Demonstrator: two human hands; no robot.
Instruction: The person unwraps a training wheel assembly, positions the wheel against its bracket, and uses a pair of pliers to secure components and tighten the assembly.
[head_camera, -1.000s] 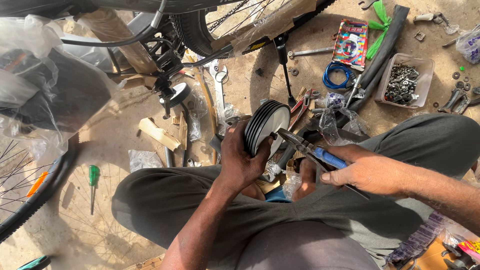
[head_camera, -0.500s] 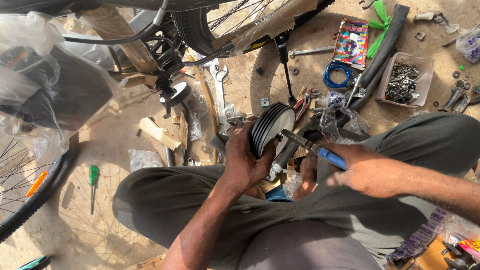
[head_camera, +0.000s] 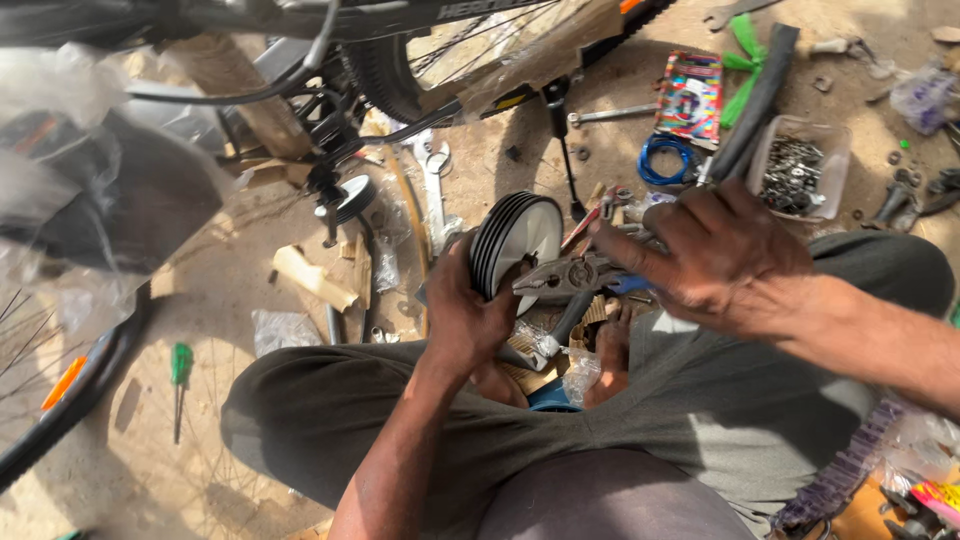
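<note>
Wheel (head_camera: 520, 240) clasped by left hand (head_camera: 465, 315); right hand (head_camera: 725, 255) grip closed round pliers (head_camera: 570, 275).

Two hands (head_camera: 465, 320) (head_camera: 725, 255), one small wheel (head_camera: 517, 240), one pair of pliers (head_camera: 570, 278), one green screwdriver (head_camera: 180, 372), one tray (head_camera: 830, 170) of nuts.

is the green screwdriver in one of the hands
No, the green screwdriver lies on the sandy ground, apart from both hands.

A small round plastic wheel (head_camera: 520, 245) is showing a white face and black ribbed rim; a screwdriver handle (head_camera: 181, 362) is looking green
</note>
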